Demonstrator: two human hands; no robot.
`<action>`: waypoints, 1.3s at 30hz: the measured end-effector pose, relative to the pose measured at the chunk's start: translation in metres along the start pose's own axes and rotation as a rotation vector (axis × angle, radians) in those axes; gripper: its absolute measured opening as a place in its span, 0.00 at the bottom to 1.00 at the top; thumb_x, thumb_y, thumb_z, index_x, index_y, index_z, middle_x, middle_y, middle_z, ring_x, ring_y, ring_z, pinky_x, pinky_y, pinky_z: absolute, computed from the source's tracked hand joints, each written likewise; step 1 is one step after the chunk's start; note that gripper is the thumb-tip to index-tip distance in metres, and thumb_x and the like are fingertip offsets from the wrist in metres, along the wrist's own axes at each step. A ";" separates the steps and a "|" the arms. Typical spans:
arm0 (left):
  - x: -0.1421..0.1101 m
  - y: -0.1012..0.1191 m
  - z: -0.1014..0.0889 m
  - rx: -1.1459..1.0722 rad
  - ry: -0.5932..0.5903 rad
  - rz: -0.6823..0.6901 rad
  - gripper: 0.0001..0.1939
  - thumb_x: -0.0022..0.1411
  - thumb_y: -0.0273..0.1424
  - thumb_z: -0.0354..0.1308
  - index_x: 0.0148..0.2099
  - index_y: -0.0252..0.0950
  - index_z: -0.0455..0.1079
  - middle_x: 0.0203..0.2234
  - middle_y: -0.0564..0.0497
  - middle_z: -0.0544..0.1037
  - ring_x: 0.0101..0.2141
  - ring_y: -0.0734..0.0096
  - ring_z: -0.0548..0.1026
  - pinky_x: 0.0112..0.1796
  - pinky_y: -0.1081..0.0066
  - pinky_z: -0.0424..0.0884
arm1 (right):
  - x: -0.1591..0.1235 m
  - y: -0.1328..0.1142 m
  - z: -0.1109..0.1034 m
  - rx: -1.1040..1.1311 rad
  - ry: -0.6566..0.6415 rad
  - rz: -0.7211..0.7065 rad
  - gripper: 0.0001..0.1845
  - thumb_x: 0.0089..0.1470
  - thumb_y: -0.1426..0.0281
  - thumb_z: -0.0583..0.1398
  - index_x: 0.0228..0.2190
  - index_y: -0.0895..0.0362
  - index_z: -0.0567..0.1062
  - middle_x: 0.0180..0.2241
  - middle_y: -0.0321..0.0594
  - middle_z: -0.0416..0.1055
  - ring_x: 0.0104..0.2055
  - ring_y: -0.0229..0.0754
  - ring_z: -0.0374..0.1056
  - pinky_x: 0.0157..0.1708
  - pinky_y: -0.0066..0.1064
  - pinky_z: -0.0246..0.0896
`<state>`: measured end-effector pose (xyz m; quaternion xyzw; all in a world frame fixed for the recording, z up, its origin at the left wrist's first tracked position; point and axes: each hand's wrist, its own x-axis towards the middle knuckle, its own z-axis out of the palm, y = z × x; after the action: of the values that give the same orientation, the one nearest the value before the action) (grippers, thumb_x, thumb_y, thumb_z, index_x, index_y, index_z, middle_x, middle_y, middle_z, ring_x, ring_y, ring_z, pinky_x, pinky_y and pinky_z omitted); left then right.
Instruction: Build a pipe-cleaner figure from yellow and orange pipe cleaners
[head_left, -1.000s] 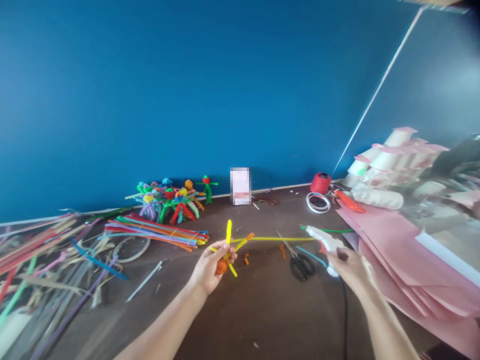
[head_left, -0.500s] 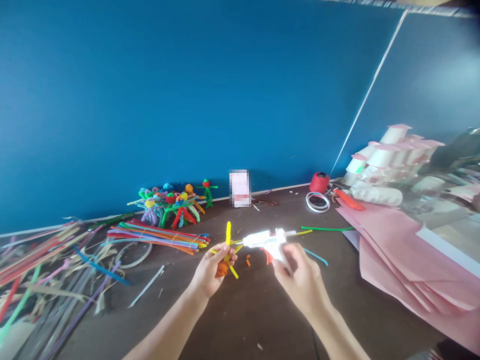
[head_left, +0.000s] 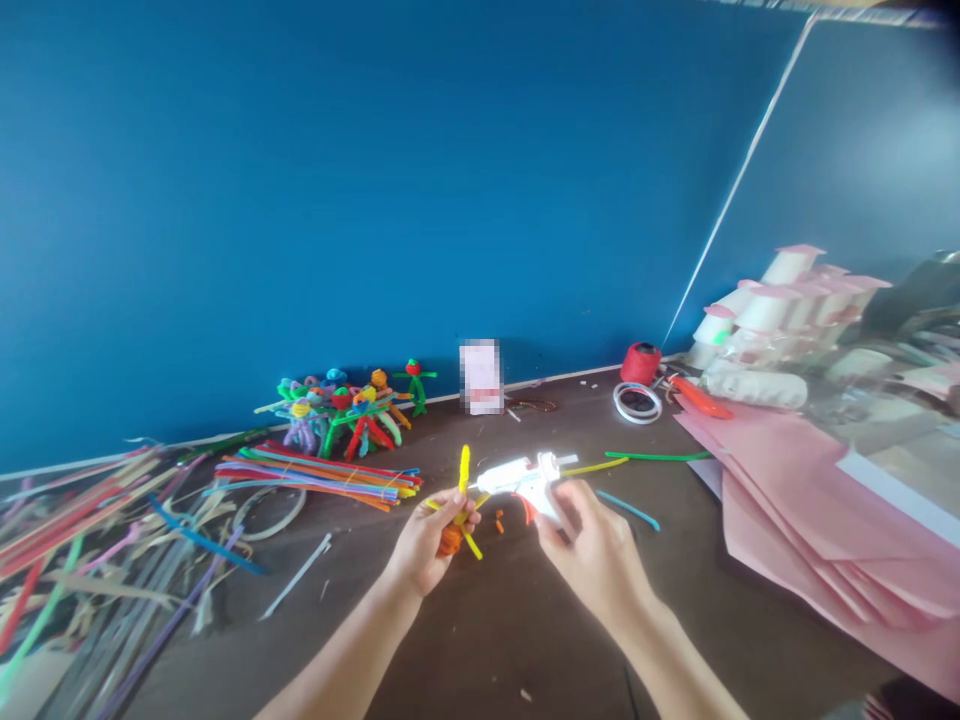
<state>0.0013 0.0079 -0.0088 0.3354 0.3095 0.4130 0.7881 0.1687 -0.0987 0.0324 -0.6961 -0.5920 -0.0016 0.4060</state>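
While our left hand (head_left: 424, 545) pinches yellow-and-orange figure (head_left: 451, 541) above worktop (head_left: 480, 640), yellow stem (head_left: 464, 468) upright, our right hand (head_left: 596, 545) grips glue gun (head_left: 504, 478) just right of it, long axis left-right, nozzle aimed left at stem; contact, we cannot tell.

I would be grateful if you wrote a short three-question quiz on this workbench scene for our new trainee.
1. What does the right hand hold?
2. True or false: the left hand is empty.
3. Fill in the missing word: the pink sheets lie on the person's ____ side of the table.

Key:
1. A white glue gun, its nozzle directed towards the other hand.
2. False; it grips a yellow-and-orange pipe-cleaner piece.
3. Right.
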 end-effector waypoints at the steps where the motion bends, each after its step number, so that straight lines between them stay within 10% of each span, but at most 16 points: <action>1: 0.000 0.000 0.000 0.003 0.000 0.001 0.08 0.44 0.30 0.64 0.24 0.31 0.68 0.19 0.53 0.71 0.22 0.77 0.71 0.24 0.78 0.64 | 0.000 -0.001 0.000 -0.012 -0.006 -0.001 0.04 0.47 0.69 0.55 0.28 0.54 0.63 0.24 0.37 0.69 0.24 0.38 0.66 0.25 0.25 0.57; 8: 0.000 -0.001 -0.002 -0.022 -0.014 0.006 0.08 0.45 0.29 0.64 0.26 0.32 0.69 0.20 0.54 0.72 0.23 0.77 0.71 0.24 0.79 0.64 | 0.001 0.004 -0.019 -0.022 0.012 0.063 0.05 0.46 0.66 0.55 0.28 0.54 0.65 0.26 0.37 0.71 0.24 0.38 0.67 0.25 0.25 0.58; 16: -0.002 0.001 -0.002 -0.077 0.018 -0.003 0.10 0.44 0.29 0.65 0.26 0.32 0.67 0.19 0.54 0.72 0.22 0.76 0.71 0.23 0.79 0.65 | -0.018 0.082 -0.079 -0.221 0.172 0.597 0.19 0.39 0.54 0.55 0.29 0.55 0.66 0.21 0.39 0.71 0.22 0.45 0.68 0.22 0.31 0.58; 24: -0.002 0.004 -0.005 -0.213 0.012 -0.030 0.10 0.43 0.27 0.65 0.27 0.33 0.65 0.20 0.55 0.71 0.23 0.76 0.71 0.23 0.79 0.66 | -0.019 0.110 -0.087 -0.316 0.119 0.755 0.19 0.42 0.56 0.54 0.33 0.55 0.66 0.27 0.42 0.73 0.26 0.46 0.69 0.23 0.32 0.58; 29: -0.003 0.005 -0.003 -0.252 -0.013 -0.046 0.10 0.44 0.27 0.64 0.28 0.33 0.66 0.19 0.54 0.72 0.23 0.74 0.71 0.23 0.77 0.66 | -0.002 0.091 -0.084 -0.488 0.056 0.551 0.17 0.42 0.56 0.54 0.30 0.55 0.71 0.30 0.46 0.72 0.31 0.51 0.68 0.24 0.35 0.57; 33: -0.002 0.003 -0.003 -0.234 -0.028 -0.061 0.08 0.45 0.27 0.63 0.27 0.32 0.66 0.19 0.52 0.72 0.22 0.72 0.72 0.24 0.76 0.65 | 0.028 0.027 -0.053 -0.178 0.106 -0.055 0.13 0.51 0.62 0.51 0.29 0.57 0.71 0.30 0.45 0.71 0.33 0.45 0.67 0.33 0.35 0.60; 39: -0.003 0.003 -0.001 -0.206 -0.056 -0.058 0.09 0.45 0.29 0.63 0.28 0.31 0.67 0.19 0.49 0.74 0.22 0.70 0.73 0.25 0.74 0.65 | 0.058 -0.044 0.017 -0.192 -0.278 -0.481 0.07 0.51 0.75 0.53 0.32 0.56 0.70 0.30 0.40 0.71 0.36 0.42 0.66 0.45 0.39 0.52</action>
<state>-0.0026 0.0066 -0.0066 0.2548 0.2527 0.4100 0.8385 0.1417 -0.0425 0.0734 -0.5646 -0.7871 -0.0584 0.2415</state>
